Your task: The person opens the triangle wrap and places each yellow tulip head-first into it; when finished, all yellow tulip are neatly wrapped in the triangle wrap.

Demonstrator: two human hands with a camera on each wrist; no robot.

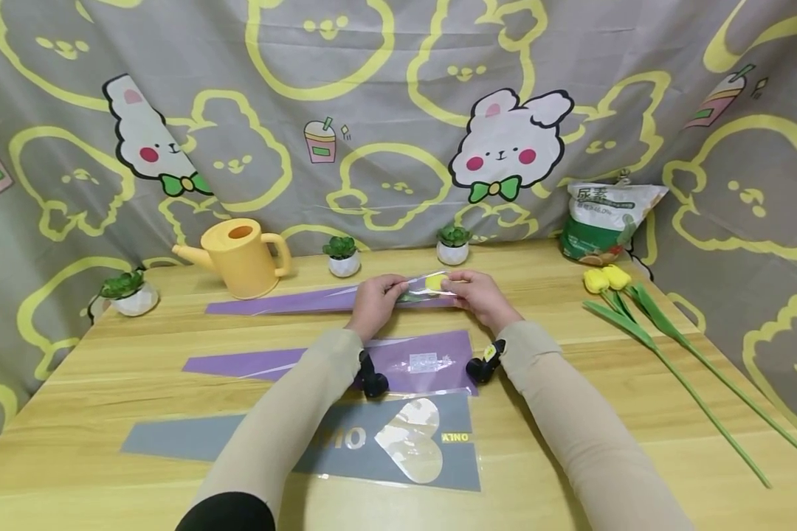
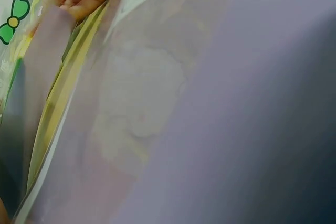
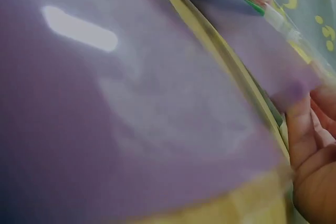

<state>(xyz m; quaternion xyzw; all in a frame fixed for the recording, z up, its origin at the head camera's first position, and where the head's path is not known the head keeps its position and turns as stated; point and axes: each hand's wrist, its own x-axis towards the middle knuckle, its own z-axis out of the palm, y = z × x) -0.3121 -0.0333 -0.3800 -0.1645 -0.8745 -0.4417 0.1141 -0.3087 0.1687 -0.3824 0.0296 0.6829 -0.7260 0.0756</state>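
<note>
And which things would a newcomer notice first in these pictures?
Probably the left hand and right hand near the centre of the head view, pinching a purple wrapper with a yellow flower at its wide end. Next might come the yellow watering can, back left, and two yellow tulips, far right. Behind hangs a grey cartoon curtain.

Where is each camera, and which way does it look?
Head: on the head, facing forward and down at the table; left hand, right hand, sleeved arms show.
Left wrist: worn there, facing across the lying wrapper; part of the right hand shows.
Right wrist: worn there, facing across that wrapper too; parts of both hands show.
Both wrist views share the held wrapper and right hand.
</note>
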